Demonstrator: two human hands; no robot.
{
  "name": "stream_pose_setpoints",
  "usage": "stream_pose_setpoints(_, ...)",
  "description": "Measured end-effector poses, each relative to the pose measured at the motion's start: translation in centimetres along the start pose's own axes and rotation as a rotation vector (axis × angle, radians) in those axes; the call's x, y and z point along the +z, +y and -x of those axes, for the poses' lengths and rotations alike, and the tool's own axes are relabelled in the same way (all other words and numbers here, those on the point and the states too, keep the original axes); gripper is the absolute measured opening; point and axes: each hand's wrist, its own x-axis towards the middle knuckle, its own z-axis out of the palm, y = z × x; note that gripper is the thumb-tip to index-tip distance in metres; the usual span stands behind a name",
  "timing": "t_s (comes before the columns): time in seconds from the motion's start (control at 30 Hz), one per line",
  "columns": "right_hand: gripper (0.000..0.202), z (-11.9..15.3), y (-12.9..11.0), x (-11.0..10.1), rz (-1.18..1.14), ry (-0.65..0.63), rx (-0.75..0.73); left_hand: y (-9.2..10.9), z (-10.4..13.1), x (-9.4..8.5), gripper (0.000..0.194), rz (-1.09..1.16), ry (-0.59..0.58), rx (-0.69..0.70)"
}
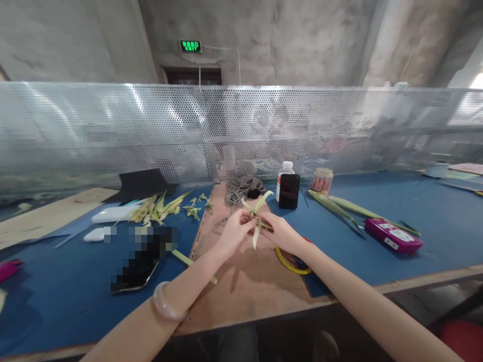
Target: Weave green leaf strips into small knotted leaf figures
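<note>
Between my two hands, above the bare wooden strip of the table, is a pale green leaf weaving (255,215) with loose strip ends sticking out up and down. My left hand (238,226) pinches it from the left, fingertips at its knotted middle. From the other side my right hand (279,232) grips it, fingers closed by the same middle. The fingertips partly cover the knot, so its exact folds are hidden. A cut leaf strip (184,259) lies by my left forearm.
Left are leaf pieces (156,210), small woven leaf shapes (193,212) and a black phone (141,271). Behind my hands sit grey cord (243,188), a dark upright phone (289,192) and a white bottle (287,166). Right are long leaves (335,208) and a magenta packet (393,236).
</note>
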Motion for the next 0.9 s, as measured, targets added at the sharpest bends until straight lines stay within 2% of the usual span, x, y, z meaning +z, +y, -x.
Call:
stream_pose_setpoints(0.27,0.016,-0.1,0.3,-0.3,0.044,0.001,-0.010,-0.1,0.2,0.4,0.027,0.109,0.043,-0.035)
stream_pose_setpoints(0.47,0.032,0.2,0.6,-0.3,0.028,0.045,0.016,0.0,0.2,0.6,0.033,0.171,0.046,-0.061)
stream_pose_setpoints(0.67,0.014,0.3,-0.3,-0.4,0.023,0.079,0.051,0.2,0.4,0.5,0.042,0.229,0.000,-0.088)
stream_pose_setpoints(0.8,0.014,0.1,-0.7,-0.6,-0.003,0.072,0.093,0.1,0.5,0.3,0.041,0.274,-0.072,-0.113)
stream_pose_setpoints(0.9,0.016,0.1,-0.9,-0.7,-0.083,0.067,0.098,0.2,0.6,0.5,0.031,0.282,-0.082,-0.100)
